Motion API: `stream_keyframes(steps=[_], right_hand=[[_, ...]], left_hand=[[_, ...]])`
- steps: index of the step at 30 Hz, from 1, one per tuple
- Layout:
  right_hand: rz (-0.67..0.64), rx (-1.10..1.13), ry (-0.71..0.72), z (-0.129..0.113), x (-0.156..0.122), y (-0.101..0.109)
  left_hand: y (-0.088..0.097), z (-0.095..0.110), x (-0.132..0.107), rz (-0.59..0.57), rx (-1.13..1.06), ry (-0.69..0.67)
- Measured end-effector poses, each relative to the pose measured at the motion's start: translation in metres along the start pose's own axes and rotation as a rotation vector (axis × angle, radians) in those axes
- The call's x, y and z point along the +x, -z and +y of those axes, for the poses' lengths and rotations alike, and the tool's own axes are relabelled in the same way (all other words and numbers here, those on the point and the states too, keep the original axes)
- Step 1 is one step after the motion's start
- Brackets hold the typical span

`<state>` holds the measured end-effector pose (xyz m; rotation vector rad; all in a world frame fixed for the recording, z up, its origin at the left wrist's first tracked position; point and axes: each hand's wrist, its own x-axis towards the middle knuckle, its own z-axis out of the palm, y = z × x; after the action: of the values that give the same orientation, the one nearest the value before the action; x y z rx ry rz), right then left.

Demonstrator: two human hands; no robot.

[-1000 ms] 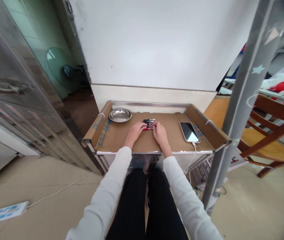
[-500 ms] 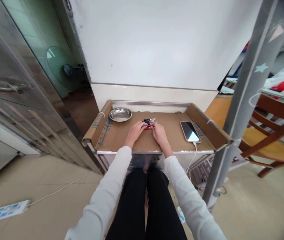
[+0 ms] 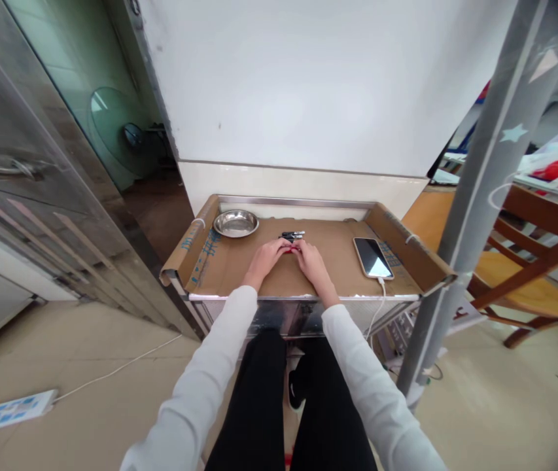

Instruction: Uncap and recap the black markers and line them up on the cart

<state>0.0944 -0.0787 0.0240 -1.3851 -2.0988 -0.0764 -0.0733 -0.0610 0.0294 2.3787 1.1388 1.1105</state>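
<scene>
My left hand [image 3: 265,257] and my right hand [image 3: 311,260] meet over the middle of the cardboard-covered table [image 3: 337,261]. The fingers of both are closed around a small red object [image 3: 290,249]; its kind is too small and covered to tell. Just beyond the fingertips lie several slim black and silver pen-like items [image 3: 292,235], grouped side by side. A round, shallow metal dish [image 3: 236,224] sits at the back left of the cardboard, apart from my hands.
On the right, a phone [image 3: 373,258] lies with a white charging cable [image 3: 381,304] hanging over the front edge. Cardboard flaps rise at both sides. A grey pole [image 3: 475,190] and a wooden chair [image 3: 538,261] stand at the right, a white wall [image 3: 318,85] behind.
My hands have drawn slightly closer together over the red object, so less of it shows. One foot now shows between my legs. The dish and phone stay in place.
</scene>
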Motion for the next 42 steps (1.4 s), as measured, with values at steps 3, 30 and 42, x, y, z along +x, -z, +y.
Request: stream_keyframes(steps=[3, 30, 42], right_hand=[[-0.013, -0.011, 0.03, -0.001, -0.001, 0.003], [0.117, -0.151, -0.19, 0.001, -0.006, 0.005], [0.085, -0.005, -0.124, -0.005, -0.007, 0.007]], left_hand=[[0.0, 0.001, 0.0, -0.027, -0.034, 0.024], [-0.004, -0.008, 0.004, 0.002, 0.249, -0.057], [0.0, -0.006, 0.004, 0.036, 0.262, -0.063]])
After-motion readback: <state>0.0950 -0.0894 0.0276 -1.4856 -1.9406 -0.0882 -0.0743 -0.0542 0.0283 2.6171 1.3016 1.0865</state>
